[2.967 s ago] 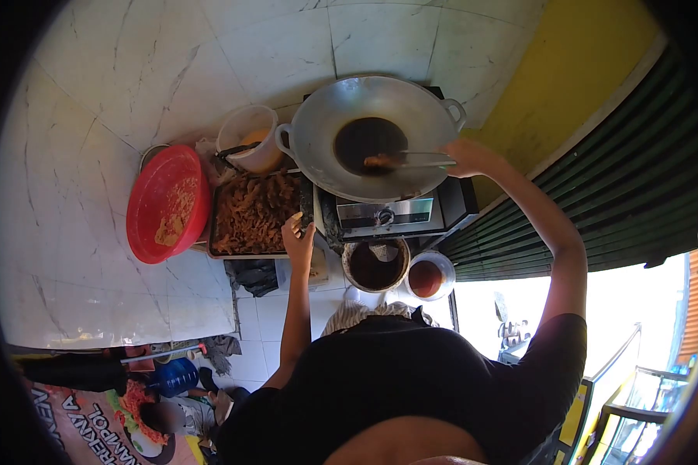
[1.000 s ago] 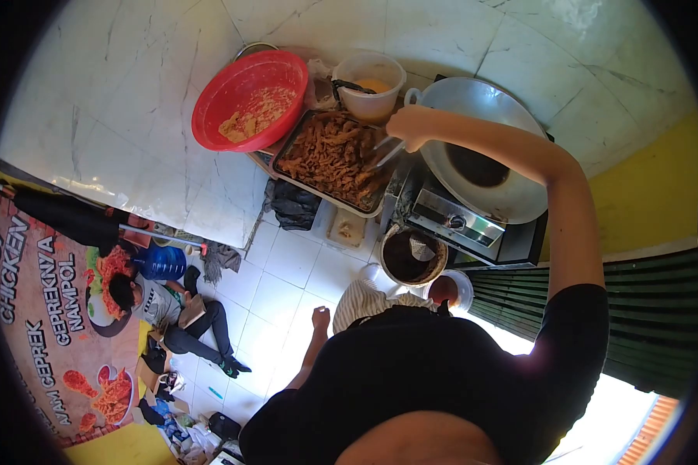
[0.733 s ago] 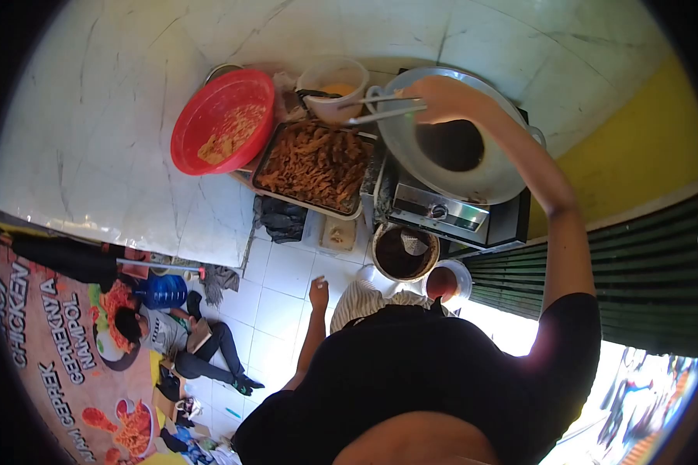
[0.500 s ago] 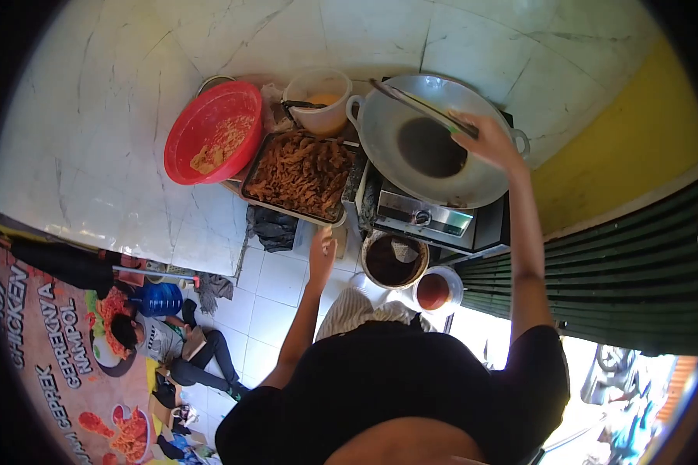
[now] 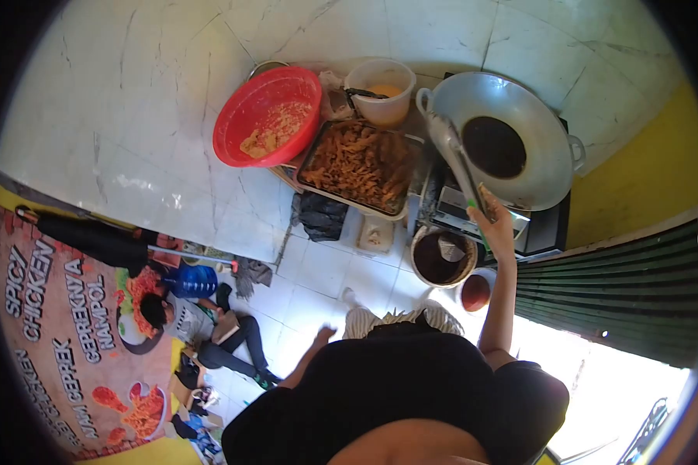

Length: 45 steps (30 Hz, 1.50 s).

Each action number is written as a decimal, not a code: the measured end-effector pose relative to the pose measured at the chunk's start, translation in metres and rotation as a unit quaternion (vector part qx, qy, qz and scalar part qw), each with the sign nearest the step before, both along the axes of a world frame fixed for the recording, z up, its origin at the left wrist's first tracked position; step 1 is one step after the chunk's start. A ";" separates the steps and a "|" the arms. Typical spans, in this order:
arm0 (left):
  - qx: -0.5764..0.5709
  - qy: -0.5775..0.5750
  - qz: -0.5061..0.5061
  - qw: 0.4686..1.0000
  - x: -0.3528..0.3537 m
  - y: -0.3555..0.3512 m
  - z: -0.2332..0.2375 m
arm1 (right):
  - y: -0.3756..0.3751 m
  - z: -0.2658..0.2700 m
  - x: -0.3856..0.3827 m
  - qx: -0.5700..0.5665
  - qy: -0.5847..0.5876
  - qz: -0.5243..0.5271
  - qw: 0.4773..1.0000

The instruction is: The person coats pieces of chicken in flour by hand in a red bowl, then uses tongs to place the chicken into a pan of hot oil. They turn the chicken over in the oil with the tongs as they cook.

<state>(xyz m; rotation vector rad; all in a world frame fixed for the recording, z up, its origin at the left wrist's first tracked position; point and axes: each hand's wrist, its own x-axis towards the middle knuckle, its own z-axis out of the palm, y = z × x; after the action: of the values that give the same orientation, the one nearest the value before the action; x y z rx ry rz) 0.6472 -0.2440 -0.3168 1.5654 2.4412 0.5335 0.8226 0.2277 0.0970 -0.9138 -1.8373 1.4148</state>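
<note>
Metal tongs (image 5: 459, 164) with a green part are held in my right hand (image 5: 495, 225), their far end beside the left handle of a large wok (image 5: 547, 132). Dark oil lies in the wok, which rests on a stove (image 5: 461, 209). My left hand (image 5: 323, 335) hangs low near my body, small and blurred, touching nothing that I can make out. Fried brown pieces (image 5: 357, 164) fill a tray left of the stove. Beyond the tray are a red basin (image 5: 233, 116) with crumbly flour and a clear bucket (image 5: 403, 77) of yellowish liquid.
Below the stove stand a container of dark liquid (image 5: 423, 271) and a tub with reddish contents (image 5: 475, 293). A black bag (image 5: 322, 215) hangs by the tray. A person (image 5: 236, 341) sits on the floor at left, near a blue water jug (image 5: 192, 280).
My right hand has drawn the tongs back from over the wok toward its left edge and my body. My left hand has dropped away from the tray. The view has shifted.
</note>
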 end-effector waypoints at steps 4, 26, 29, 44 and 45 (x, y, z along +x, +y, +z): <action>-0.018 -0.014 0.047 0.999 -0.091 -0.061 0.024 | -0.064 -0.017 -0.068 -0.076 0.036 0.024 0.996; 0.367 0.052 0.130 0.920 -0.357 0.206 0.321 | 0.012 -0.179 -0.220 0.026 -0.082 -0.213 0.973; 0.258 0.110 0.150 0.948 -0.382 0.227 0.310 | 0.010 -0.176 -0.230 0.078 -0.233 -0.182 0.952; 0.230 -0.149 0.024 0.961 -0.389 0.241 0.320 | -0.057 -0.114 -0.552 0.008 -0.109 0.261 0.959; 0.257 -0.233 -0.008 0.938 -0.398 0.241 0.329 | -0.057 -0.118 -0.577 0.030 -0.168 0.282 0.944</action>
<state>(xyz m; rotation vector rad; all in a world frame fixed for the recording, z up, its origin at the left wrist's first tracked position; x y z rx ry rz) 0.2497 -0.0032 0.0119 1.3965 2.0132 1.4462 0.2451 0.1708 -0.0205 -0.6477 -2.5317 1.5872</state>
